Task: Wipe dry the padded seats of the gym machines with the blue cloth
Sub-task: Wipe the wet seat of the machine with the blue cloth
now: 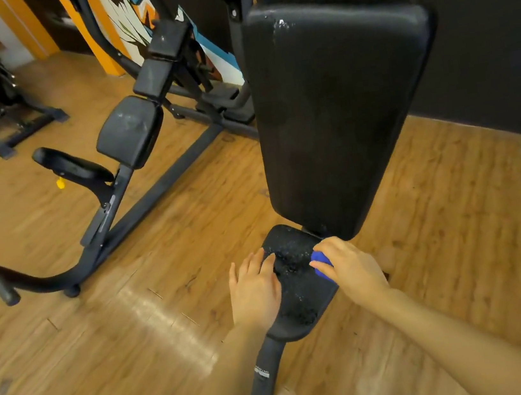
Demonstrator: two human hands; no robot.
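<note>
Blue cloth [321, 264] bunched in right hand [351, 268] at seat's [299, 292] three o'clock — soft, light; left hand [253, 290] flat, fingers straight.

Both bare forearms reach forward and down from the lower edge of the view, converging slightly. The left hand [254, 290] lies palm down with its fingers straight and slightly spread, fingertips resting on the black padded seat [299, 292]. The right hand [351, 268] is turned knuckles up, fingers curled around a bunched blue cloth [321, 264], pressing it against the seat.
</note>
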